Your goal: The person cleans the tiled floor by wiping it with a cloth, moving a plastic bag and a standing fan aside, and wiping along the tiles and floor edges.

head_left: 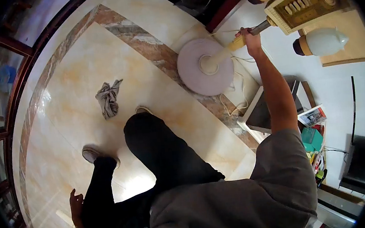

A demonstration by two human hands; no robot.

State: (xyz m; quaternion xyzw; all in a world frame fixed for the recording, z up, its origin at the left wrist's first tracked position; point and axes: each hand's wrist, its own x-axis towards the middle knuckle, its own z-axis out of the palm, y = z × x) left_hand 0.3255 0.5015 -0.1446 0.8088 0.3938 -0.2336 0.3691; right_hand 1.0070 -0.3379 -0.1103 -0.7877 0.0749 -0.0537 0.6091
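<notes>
My right hand (249,38) is closed around the pole (237,44) of a floor stand, where its yellowish lower part meets the metal tube. The stand's round, pale pinkish base (196,78) rests on the floor. At the pole's other end is a box-like control panel (299,4) with a row of buttons and a knob. My left hand (76,203) hangs beside my bent left knee, fingers apart and slightly curled, with nothing visible in it. A crumpled grey cloth (108,99) lies on the floor in front of my feet.
White glass lamp shades (326,41) flank the panel. A pale cord (239,108) trails beside the base. To the right are a dark-topped stand (262,109), a green box (312,139) and a black device (360,163). Dark-framed glass doors (5,101) line the left.
</notes>
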